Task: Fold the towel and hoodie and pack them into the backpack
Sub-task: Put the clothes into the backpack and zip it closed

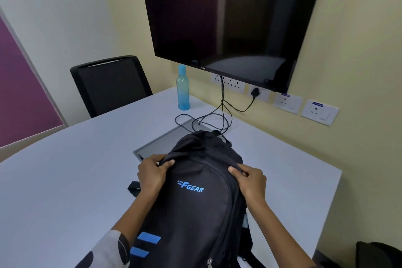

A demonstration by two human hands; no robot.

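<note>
Backpack, black fabric with blue lettering, lies on the pale grey table; left hand and right hand each pinch fabric near its top. Towel and hoodie are unseen, probably already packed, with closing left.

I am in an office meeting room: a large dark screen hangs on the wall above a row of power sockets, and a black office chair stands at the long white counter.
</note>
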